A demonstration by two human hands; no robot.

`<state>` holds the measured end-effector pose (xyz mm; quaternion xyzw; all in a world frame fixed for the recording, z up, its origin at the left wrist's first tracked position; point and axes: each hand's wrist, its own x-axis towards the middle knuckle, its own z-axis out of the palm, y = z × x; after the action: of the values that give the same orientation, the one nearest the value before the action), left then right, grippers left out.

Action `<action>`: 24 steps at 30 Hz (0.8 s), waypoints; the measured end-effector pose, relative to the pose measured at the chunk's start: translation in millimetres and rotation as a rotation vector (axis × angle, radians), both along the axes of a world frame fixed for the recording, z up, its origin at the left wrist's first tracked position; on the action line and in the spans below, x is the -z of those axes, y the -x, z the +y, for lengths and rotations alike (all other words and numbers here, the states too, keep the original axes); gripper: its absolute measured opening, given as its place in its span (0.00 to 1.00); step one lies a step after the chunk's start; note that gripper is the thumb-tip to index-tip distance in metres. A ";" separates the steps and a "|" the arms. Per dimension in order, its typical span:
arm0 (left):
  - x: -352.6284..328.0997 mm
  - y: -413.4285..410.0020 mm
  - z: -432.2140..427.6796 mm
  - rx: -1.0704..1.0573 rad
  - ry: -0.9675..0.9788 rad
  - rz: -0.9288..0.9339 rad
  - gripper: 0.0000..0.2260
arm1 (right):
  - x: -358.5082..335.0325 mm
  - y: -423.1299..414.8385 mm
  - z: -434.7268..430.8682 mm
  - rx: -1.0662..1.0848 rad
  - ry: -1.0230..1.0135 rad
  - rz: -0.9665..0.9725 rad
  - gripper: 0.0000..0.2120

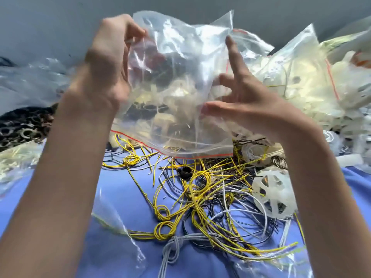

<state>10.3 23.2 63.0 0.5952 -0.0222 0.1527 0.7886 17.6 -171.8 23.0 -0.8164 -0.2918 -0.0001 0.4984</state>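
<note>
A clear zip-lock plastic bag with a red seal stripe (180, 67) is held up just above the tangle of yellow and grey wires (200, 199) on the blue worktop (120, 187). The left grip (106, 63) pinches its top corner. The right grip (247, 109) is spread wide, fingers straight against the bag's side. A white spoked plastic wheel (271, 195) lies at the tangle's right edge.

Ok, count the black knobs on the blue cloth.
1: the black knob lies among yellow wires just below the held clear bag. Others may be hidden beneath the clutter.
</note>
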 end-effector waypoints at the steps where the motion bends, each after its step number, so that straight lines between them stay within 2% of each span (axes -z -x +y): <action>1: 0.3 -3.8 -1.3 -0.083 -0.133 0.007 0.08 | -0.2 -1.9 -1.7 0.027 -0.044 -0.007 0.56; 2: 0.7 -6.9 -1.4 -0.195 -0.318 0.007 0.01 | 0.5 -3.7 -2.4 0.072 -0.089 -0.020 0.53; 4: 7.6 -9.6 5.5 -0.416 -0.684 -0.064 0.18 | 0.8 -7.6 -3.4 0.193 -0.178 -0.045 0.46; 5: 9.9 -9.5 9.1 -0.492 -0.825 -0.174 0.24 | 0.0 -9.2 -3.7 0.248 -0.218 -0.041 0.43; 6: 11.2 -2.8 13.5 -0.479 -0.927 -0.280 0.27 | -0.8 -9.7 -4.2 0.286 -0.245 -0.025 0.40; 8: 4.9 8.3 8.9 -0.188 -1.097 -0.397 0.26 | -1.1 -10.1 -5.0 0.331 -0.260 0.017 0.37; 10: 1.2 12.8 -2.0 0.089 -1.264 -0.300 0.22 | -2.7 -9.2 -5.0 0.341 -0.306 0.058 0.34; 11: 2.9 12.3 -9.2 0.141 -1.360 -0.253 0.24 | -4.3 -7.9 -5.0 0.331 -0.343 0.076 0.33; 14: 22.2 16.1 -26.4 0.207 -1.642 -0.329 0.39 | -6.3 -4.3 -5.4 0.279 -0.358 0.113 0.35; 16: 29.0 18.8 -30.5 0.176 -1.664 -0.408 0.32 | -5.5 -4.0 -7.1 0.268 -0.302 0.135 0.33; 20: 24.9 14.9 -32.4 0.175 -1.492 -0.461 0.18 | -1.3 -5.0 -16.0 0.282 -0.145 0.130 0.25; 22: 23.8 15.2 -28.2 0.175 -1.453 -0.447 0.11 | -0.3 -6.4 -19.5 0.315 -0.085 0.113 0.22; 24: 23.0 15.4 -23.1 0.157 -1.437 -0.369 0.08 | 0.5 -6.3 -19.4 0.320 -0.052 0.117 0.21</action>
<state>-5.0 0.1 40.0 0.9254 -0.2911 0.1413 0.1975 23.9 -191.3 22.5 -0.8378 -0.1283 -0.0395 0.5292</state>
